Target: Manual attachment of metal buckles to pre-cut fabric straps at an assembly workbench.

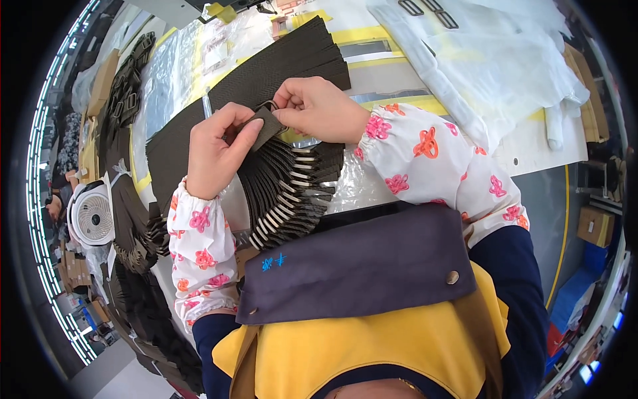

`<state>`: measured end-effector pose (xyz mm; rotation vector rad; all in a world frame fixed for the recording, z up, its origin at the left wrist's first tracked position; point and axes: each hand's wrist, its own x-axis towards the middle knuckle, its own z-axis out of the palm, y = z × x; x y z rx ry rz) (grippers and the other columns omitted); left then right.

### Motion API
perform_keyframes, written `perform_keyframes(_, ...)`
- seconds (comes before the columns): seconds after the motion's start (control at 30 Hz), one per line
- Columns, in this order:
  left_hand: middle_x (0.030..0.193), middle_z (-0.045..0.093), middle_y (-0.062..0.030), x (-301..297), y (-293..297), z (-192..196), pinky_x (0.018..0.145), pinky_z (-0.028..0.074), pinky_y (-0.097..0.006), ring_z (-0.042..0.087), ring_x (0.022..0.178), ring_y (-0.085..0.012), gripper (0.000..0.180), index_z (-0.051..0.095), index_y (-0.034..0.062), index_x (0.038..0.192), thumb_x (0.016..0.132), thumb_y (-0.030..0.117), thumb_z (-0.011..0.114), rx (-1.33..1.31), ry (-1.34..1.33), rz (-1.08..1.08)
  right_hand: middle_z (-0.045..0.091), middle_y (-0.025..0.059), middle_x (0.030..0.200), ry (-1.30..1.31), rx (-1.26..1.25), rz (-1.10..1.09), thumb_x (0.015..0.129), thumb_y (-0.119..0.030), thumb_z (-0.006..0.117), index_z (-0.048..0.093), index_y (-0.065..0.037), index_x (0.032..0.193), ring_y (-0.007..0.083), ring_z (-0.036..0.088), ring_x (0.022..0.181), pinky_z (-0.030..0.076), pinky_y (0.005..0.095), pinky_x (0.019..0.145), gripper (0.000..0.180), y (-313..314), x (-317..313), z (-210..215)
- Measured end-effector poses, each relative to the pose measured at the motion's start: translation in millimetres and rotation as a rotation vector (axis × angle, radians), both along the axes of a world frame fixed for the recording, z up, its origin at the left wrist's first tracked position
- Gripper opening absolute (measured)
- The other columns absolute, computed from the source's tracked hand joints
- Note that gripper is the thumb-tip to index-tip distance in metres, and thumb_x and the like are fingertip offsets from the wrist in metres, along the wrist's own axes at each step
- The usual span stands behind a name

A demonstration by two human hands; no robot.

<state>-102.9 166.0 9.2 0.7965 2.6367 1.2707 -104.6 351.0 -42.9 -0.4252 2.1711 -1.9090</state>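
Hands [266,126] pinch dark strap [264,128] — long axis diagonal — ring end upper-right

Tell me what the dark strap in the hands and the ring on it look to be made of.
Strap: looks like dark woven webbing or textured synthetic, matte; the strips behind show a fine weave-like grain. Ring: probably metal wire, thin and greyish, mostly hidden between the left hand and right hand.
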Motion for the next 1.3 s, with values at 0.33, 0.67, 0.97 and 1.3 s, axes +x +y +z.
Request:
perform_keyframes(0.33, 0.057, 0.048, -0.0005, -8, 6, 3, 0.046, 0.034, -0.021, 0.039, 0.051, -0.0045, 0.009, 0.054, -0.0011, 0.077, 0.078, 0.005, 0.060, -0.143, -0.033, -0.022, 0.056, 0.0042, 0.070, 0.032, -0.105, -0.011, 0.083, -0.009, 0.053, 0.049, 0.002, 0.083, 0.0098, 0.058, 0.061, 0.049, 0.0226, 0.055, 0.012, -7, 10, 3)
perform_keyframes(0.67, 0.081, 0.057, -0.0038, -15, 28, 2, 0.073, 0.038, -0.030, 0.048, 0.087, -0.0204, 0.017, 0.057, 0.0029, 0.084, 0.071, 0.009, 0.066, -0.118, 0.181, -0.254, 0.050, 0.0041, 0.063, -0.065, -0.088, -0.067, 0.073, 0.001, 0.052, 0.046, 0.000, 0.079, 0.0099, 0.053, 0.051, 0.043, 0.0229, 0.046, 0.009, 46, 15, 21)
perform_keyframes(0.97, 0.071, 0.059, -0.0086, -6, 29, 10, 0.062, 0.044, -0.035, 0.056, 0.067, -0.0266, 0.013, 0.062, 0.0034, 0.084, 0.077, 0.015, 0.061, -0.359, 0.117, -0.613, 0.063, 0.0112, 0.078, 0.510, 0.911, -0.557, 0.079, -0.021, 0.058, 0.058, -0.002, 0.086, 0.0254, 0.062, 0.069, 0.048, 0.0315, 0.062, 0.021, 198, -52, 25)
perform_keyframes(1.3, 0.079, 0.051, -0.0076, 1, 63, -5, 0.053, 0.045, -0.033, 0.055, 0.061, -0.0248, 0.030, 0.055, 0.0078, 0.102, 0.073, 0.007, 0.062, -0.435, 0.460, -0.232, 0.063, 0.0128, 0.082, 0.143, 1.189, -0.635, 0.068, -0.028, 0.066, 0.061, -0.003, 0.085, 0.0265, 0.060, 0.077, 0.047, 0.0338, 0.069, 0.031, 267, -87, -2)
